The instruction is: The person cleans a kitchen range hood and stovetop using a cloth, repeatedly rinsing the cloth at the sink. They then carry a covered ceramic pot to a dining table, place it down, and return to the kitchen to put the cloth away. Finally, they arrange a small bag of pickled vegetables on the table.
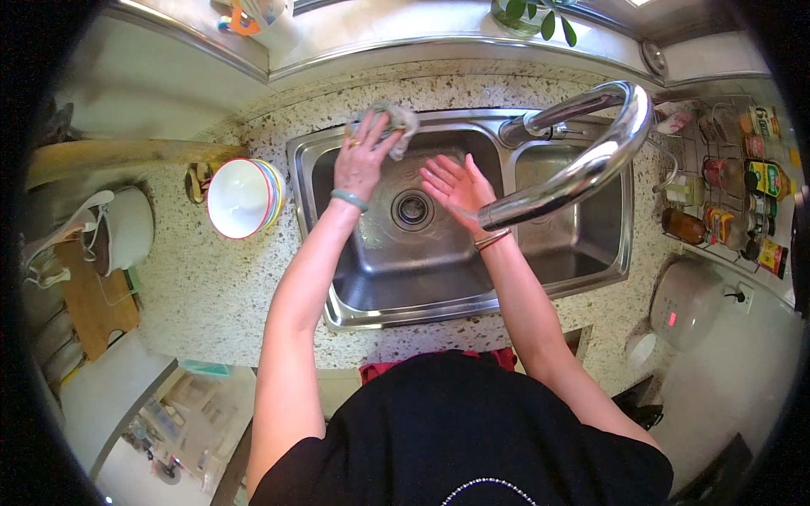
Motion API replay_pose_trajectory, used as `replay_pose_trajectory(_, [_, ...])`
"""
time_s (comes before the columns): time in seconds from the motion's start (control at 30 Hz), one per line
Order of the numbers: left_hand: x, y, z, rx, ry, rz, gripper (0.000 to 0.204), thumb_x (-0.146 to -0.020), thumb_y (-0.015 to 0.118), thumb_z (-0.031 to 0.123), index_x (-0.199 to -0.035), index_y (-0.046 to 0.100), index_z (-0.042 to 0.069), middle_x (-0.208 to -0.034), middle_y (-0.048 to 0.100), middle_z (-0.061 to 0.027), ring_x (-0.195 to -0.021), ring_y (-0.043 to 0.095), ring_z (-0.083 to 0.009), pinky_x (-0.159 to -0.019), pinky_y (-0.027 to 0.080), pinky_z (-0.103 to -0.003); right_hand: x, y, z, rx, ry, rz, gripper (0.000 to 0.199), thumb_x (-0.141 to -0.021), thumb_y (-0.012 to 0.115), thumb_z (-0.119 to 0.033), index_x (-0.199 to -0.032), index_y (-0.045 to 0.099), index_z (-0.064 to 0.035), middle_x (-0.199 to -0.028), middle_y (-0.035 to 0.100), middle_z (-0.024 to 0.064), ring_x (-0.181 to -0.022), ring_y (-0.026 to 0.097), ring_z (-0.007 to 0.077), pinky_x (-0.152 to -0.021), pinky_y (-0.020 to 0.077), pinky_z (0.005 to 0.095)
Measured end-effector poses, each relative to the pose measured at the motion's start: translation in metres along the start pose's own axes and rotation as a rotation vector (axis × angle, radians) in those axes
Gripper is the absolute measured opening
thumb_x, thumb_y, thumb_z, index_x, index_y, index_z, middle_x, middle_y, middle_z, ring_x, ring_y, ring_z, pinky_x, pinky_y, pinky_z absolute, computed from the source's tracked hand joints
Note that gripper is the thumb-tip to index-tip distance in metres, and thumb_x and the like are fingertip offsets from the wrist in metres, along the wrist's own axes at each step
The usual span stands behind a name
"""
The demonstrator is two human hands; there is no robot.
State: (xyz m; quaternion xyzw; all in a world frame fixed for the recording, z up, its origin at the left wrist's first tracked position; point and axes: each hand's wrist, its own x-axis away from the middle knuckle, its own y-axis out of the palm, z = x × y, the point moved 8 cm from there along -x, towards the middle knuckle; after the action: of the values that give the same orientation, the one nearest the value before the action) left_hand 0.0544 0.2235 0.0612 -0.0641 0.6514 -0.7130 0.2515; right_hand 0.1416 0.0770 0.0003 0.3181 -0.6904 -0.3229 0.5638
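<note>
A speckled stone counter (211, 287) runs around a steel double sink (396, 253), with a wooden board (97, 308) at far left and a stack of bowls (245, 198) beside the basin. The left hand (361, 160) is closed on a crumpled grey cloth (395, 122) at the sink's back rim; the bunched cloth shows no clear long axis. The right hand (456, 185) hangs flat with fingers spread, palm up, holding nothing, under the curved tap (582, 160). Bottles (726, 211) line a rack at right.
</note>
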Motion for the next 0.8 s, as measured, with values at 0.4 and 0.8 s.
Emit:
replay_pose_trajectory(0.4, [0.003, -0.038, -0.026, 0.721, -0.769, 0.103, 0.027, -0.089, 0.046, 0.005, -0.114, 0.054, -0.001, -0.105, 0.061, -0.0249, -0.095, 0.061, -0.0394, -0.081, 0.047, -0.046, 0.0, -0.003, 0.018, -0.253, 0.052, -0.028, 0.056, -0.094, 0.052, -0.035, -0.131, 0.038, 0.0051, -0.134, 0.042, 0.0255, -0.125, 0.042, 0.0418, -0.106, 0.0367, 0.0519])
replay_pose_trajectory(0.8, [-0.103, 0.03, 0.104, 0.241, 0.179, -0.166, 0.058, -0.08, 0.051, 0.008, -0.131, 0.051, 0.034, -0.145, 0.04, -0.0034, -0.134, 0.036, -0.0233, -0.101, 0.034, -0.044, 0.02, -0.025, -0.021, 0.272, -0.093, 0.278, 0.048, -0.094, 0.048, -0.046, -0.131, 0.051, -0.0149, -0.134, 0.05, 0.0011, -0.124, 0.039, 0.0182, -0.098, 0.0336, 0.0415])
